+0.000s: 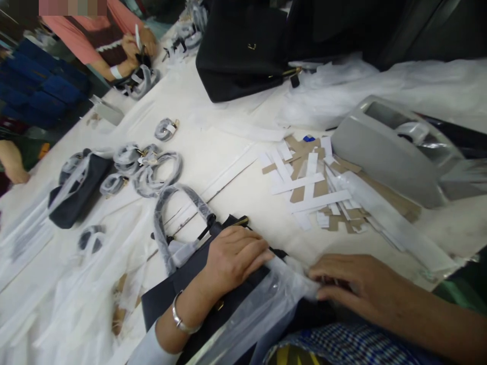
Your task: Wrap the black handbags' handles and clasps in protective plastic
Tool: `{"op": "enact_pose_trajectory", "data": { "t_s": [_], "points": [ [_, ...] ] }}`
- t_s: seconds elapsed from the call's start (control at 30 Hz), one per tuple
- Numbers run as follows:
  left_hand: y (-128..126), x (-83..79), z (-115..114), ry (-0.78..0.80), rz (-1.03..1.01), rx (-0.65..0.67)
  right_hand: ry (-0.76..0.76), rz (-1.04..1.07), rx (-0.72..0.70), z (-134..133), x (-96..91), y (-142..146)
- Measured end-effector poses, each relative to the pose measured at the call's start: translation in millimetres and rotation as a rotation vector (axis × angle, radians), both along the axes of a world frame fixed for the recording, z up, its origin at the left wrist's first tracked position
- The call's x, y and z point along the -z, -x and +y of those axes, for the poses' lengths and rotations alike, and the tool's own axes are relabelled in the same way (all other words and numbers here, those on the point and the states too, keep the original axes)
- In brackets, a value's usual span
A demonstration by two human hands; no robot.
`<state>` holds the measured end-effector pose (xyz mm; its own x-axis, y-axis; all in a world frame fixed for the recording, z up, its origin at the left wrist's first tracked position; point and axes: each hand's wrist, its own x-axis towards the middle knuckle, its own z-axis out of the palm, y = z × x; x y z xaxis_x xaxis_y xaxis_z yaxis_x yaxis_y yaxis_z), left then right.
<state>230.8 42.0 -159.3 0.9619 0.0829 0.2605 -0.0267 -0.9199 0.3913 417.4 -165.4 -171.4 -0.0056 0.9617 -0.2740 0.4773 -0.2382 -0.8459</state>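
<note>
A black handbag [171,294] lies tilted at the table's near edge, its handle [162,218] wrapped in clear film. My left hand [236,256] is closed over the upper side of the handbag, fingers together and thumb hidden. On that wrist is a silver bangle [178,314]. My right hand [342,279] pinches the end of a clear plastic sheet [262,309] beside the bag. The sheet runs from those fingers under my left hand and across the front of the bag, down towards my lap.
Cardboard and white paper strips [312,187] lie beside a grey tape dispenser [395,152]. Film-wrapped straps [160,172] and a small black bag [81,190] are leftward. A large black bag [239,50] stands behind. Another person [114,45] works at the far left.
</note>
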Motion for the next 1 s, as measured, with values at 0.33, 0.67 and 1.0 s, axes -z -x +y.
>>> {"op": "enact_pose_trajectory", "data": {
  "t_s": [0.33,0.67,1.0],
  "points": [
    [2,19.6,-12,-0.080,-0.015,-0.099,-0.102,0.175,-0.205,-8,29.9,13],
    [6,-24.8,-23,0.142,0.030,-0.029,-0.123,0.124,-0.065,-21,18.3,17],
    [102,-7.4,-139,-0.274,0.056,-0.272,-0.285,0.013,-0.115,-19,25.4,17]
  ]
}}
